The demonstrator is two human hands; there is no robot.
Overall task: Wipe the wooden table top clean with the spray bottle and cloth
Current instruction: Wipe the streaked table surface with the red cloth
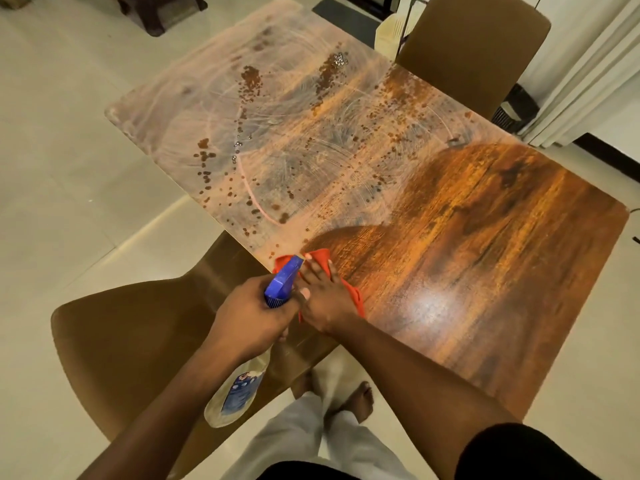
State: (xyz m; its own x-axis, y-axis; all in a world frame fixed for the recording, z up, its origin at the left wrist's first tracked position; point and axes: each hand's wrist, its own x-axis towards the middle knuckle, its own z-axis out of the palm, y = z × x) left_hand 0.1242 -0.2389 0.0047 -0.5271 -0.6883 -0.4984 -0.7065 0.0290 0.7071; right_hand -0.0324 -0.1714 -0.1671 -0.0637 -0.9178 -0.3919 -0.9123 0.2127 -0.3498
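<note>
Head view, looking down. Wooden table [485, 237] fills most of the frame. Its far and left portion is dull, covered with a pale hazy film, swirl marks and scattered dark droplets [251, 81]; its near right portion is glossy, deep orange-brown, with a bright light reflection. The boundary between the two zones runs in curved arcs across the middle.

Brown chair [131, 341] stands at the near left edge of the table, seat partly tucked under. Second brown chair [474, 46] stands at the far right edge. Pale tiled floor [52, 150] surrounds the table. White curtain [588, 81] hangs at upper right.

Person stands at the near edge; light trousers and a bare foot [360, 400] show below the arms.

Spray bottle [239, 393]: blue trigger head pointing toward the table, pale body with a blue label hanging below the left hand [249, 320], which is closed around the neck of the bottle, just off the near table edge.

Red cloth [320, 258] lies on the table at the near edge, at the boundary of hazy and glossy zones. Right hand [325, 296] rests flat on it, fingers spread, palm pressing down. The two hands are just beside each other.
</note>
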